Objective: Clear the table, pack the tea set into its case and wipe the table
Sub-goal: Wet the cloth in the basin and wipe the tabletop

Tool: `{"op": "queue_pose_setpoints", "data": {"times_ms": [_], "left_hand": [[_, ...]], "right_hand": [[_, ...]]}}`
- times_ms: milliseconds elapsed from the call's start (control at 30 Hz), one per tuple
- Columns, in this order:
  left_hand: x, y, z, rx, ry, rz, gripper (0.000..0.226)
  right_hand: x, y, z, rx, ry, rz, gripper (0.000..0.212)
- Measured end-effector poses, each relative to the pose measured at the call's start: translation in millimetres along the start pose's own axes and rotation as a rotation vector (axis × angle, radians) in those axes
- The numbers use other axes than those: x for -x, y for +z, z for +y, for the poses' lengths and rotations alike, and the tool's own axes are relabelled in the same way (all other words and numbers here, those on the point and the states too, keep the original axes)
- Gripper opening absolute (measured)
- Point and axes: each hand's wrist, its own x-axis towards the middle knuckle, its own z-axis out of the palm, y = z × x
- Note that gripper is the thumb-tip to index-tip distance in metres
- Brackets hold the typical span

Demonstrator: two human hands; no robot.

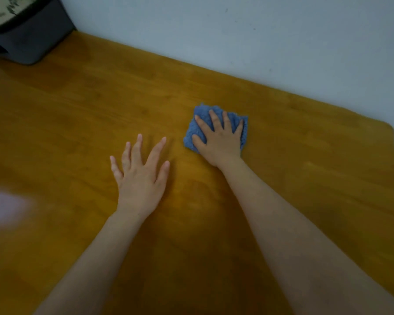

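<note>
We look down on an orange-brown wooden table (305,144) whose far edge meets a pale blue-grey wall (259,37). Our right hand (218,139) lies palm down on a small blue fluffy cloth (191,132), which sits folded or bunched on the table top a little right of the middle and nearer the far edge than the near one. The fingers of this hand are straight and slightly spread, pressing flat on the cloth rather than curling round it; blue fabric shows beyond the fingertips, to the left of the thumb and along the right side of the hand. Our left hand (141,173) is just to the left of the cloth and nearer to us, apart from it, palm down over the bare wood with its fingers straight and fanned wide, and it has hold of nothing; we cannot tell whether the palm touches the surface or hangs just above it. Both bare forearms reach in from the near edge. In the far left corner of the table stands a dark grey fabric case (30,35) with a paler patterned top, close to the wall and well apart from both hands. At the near left a blurred pale patch (5,208) shows, too soft for us to make out.
</note>
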Motion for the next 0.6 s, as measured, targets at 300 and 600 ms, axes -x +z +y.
{"op": "queue_pose_setpoints", "data": {"times_ms": [300, 600], "left_hand": [[91, -33, -53, 0.007, -0.022, -0.003, 0.054], [206, -63, -114, 0.021, -0.020, -0.017, 0.051]], "right_hand": [[125, 32, -91, -0.011, -0.066, -0.015, 0.061], [263, 57, -176, -0.037, -0.068, -0.018, 0.065]]}}
